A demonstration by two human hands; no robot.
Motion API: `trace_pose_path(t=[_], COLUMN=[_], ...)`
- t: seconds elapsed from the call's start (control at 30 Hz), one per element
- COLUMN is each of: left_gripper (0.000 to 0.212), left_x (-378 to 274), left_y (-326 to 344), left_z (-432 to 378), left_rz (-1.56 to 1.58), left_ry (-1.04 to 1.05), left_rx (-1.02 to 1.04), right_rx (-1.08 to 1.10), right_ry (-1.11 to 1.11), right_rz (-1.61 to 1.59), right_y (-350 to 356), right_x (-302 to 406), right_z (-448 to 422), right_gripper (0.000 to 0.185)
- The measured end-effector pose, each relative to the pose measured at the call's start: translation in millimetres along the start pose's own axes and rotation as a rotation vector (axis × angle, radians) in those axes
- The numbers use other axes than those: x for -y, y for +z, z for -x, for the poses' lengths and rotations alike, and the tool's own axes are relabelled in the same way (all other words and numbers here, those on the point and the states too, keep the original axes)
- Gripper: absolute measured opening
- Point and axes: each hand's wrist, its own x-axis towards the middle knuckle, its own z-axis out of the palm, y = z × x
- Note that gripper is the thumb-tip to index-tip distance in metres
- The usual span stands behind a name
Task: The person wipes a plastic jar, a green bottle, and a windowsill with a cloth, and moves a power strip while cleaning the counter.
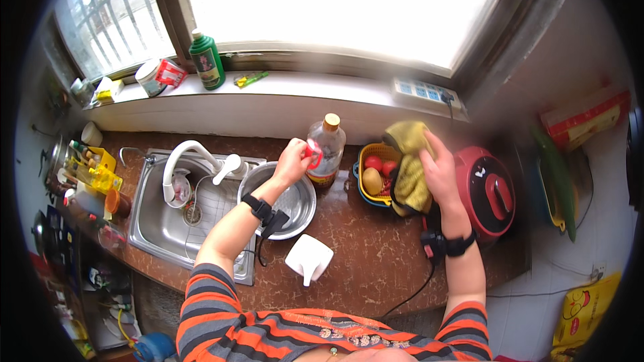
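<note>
My left hand [293,163] pinches a small red plastic item [314,154] beside a large clear bottle [326,153] with a gold cap. What exactly the red item is, I cannot tell. Under my left forearm is a round metal basin [297,211], partly hidden by the wrist. In my right hand [440,176] hangs a yellow-green cloth [412,181] with a dark edge. The cloth covers the right part of a yellow plastic basket [365,156], set in a blue one. Tomatoes [373,163] and a brown potato-like item [373,181] lie in the basket.
A stainless-steel sink [156,216] with a white faucet [188,146] lies left. A white pump bottle [309,257] stands on the brown counter [367,261] before me. Right are a red cooker [485,193] and a power strip [422,91]. A green bottle [207,63] stands on the sill.
</note>
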Motion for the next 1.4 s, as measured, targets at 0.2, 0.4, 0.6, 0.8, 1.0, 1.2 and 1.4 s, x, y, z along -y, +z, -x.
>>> trace_pose_path(t=[0.2,0.4,0.6,0.8,1.0,1.2,1.4], left_gripper=[0.018,0.035,0.053,0.033,0.018,0.020,0.020], left_x=[2,-16,-38,-20,-17,-30,-11], left_y=[-25,-33,-45,-41,-36,-44,-34], left_z=[5,19,34,5,1,0,-1], left_rz=[-0.151,-0.218,-0.143,-0.287,-0.299,-0.236,-0.270], left_ry=[0.029,-0.076,-0.035,0.034,0.018,-0.045,0.016], left_rx=[0.033,0.063,0.025,0.126,0.140,0.172,0.163], right_rx=[0.227,0.438,0.886,0.915,0.978,0.788,0.872], right_ry=[-0.384,-0.571,-0.360,-0.276,-0.473,-0.373,-0.430], right_rz=[0.173,0.516,0.447,0.582,0.528,0.561,0.706], right_y=[100,233,235,148,215,206,167], right_x=[34,54,-32,-57,-47,-65,-81], right_z=[-132,-180,-229,-232,-231,-219,-225], right_gripper=[0.030,0.035,0.053,0.058,0.060,0.057,0.058])
